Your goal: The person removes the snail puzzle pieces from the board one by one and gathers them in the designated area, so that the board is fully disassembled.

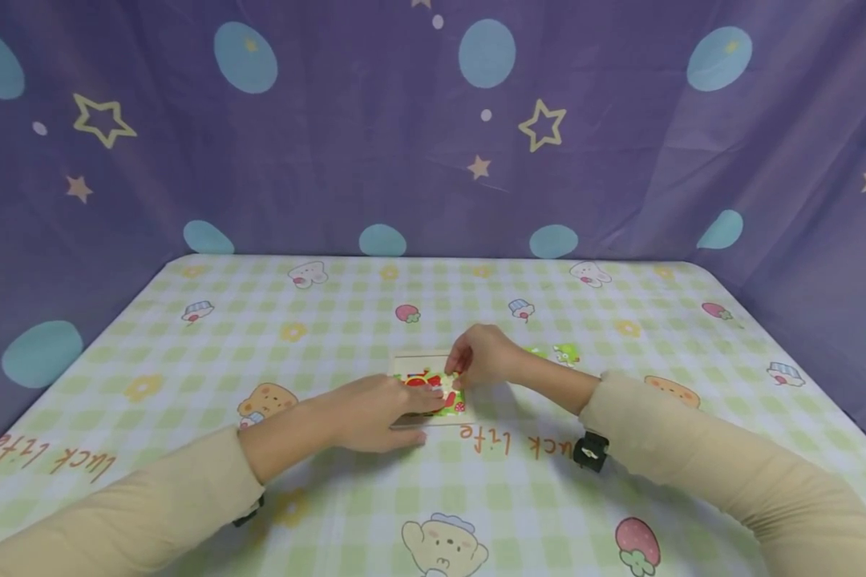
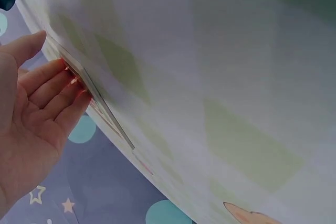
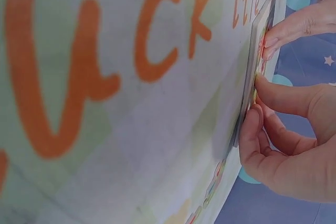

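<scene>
A flat wooden puzzle board (image 1: 413, 422) with a pale rim lies on the table, and its picture shows red, green and white parts. My left hand (image 1: 375, 410) reaches across it from the left, with extended fingers resting on the picture. In the left wrist view, the fingertips of the left hand (image 2: 44, 100) touch the board (image 2: 107, 111). At the board's right side, my right hand (image 1: 487, 354) pinches a puzzle piece, mostly hidden by the fingers. The right wrist view shows the right thumb and bent fingers of that hand (image 3: 294, 140) close together at the board's edge (image 3: 252, 72).
Loose green puzzle pieces (image 1: 566, 354) lie beyond the right forearm, partly covered by it. A checked tablecloth (image 1: 346, 328) with printed figures covers the table. Behind the table hangs a purple curtain (image 1: 375, 144). A dark wrist device (image 1: 592, 451) sits by the right cuff.
</scene>
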`<state>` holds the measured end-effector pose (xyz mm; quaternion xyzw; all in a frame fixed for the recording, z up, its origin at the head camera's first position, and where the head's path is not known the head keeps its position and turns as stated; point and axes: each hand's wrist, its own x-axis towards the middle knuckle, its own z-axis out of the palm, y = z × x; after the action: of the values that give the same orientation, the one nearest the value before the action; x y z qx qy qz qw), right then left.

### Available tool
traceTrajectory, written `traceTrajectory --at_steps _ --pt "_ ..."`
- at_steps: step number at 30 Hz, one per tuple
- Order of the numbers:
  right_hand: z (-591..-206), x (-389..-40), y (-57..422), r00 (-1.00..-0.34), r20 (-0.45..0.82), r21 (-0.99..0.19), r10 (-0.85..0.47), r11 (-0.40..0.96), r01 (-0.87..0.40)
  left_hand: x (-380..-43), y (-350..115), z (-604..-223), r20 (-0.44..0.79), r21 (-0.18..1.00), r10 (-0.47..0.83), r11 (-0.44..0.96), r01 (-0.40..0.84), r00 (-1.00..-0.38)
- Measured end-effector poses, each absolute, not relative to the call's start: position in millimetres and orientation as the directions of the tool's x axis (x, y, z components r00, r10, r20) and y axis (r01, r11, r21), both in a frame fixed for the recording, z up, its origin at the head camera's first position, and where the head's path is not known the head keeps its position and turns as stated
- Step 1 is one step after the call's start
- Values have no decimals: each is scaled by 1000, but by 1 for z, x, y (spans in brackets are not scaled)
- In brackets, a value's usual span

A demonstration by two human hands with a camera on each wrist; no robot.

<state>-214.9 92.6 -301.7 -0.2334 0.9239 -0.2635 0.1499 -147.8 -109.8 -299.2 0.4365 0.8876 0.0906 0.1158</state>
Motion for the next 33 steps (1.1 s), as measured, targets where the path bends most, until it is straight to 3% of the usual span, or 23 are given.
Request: traceTrajectory --at_steps 10,27,33 --pt "-305 -218 94 -834 -157 -585 -530 730 -354 -149 -110 -299 -120 262 793 606 751 -598" --pt "-300 -204 92 -829 -84 -519 -552 735 -436 -149 -110 -299 -90 259 807 585 769 -584" --pt "-299 -206 91 -853 -83 -563 -516 730 -387 -150 -110 -298 -102 265 802 593 760 -589"
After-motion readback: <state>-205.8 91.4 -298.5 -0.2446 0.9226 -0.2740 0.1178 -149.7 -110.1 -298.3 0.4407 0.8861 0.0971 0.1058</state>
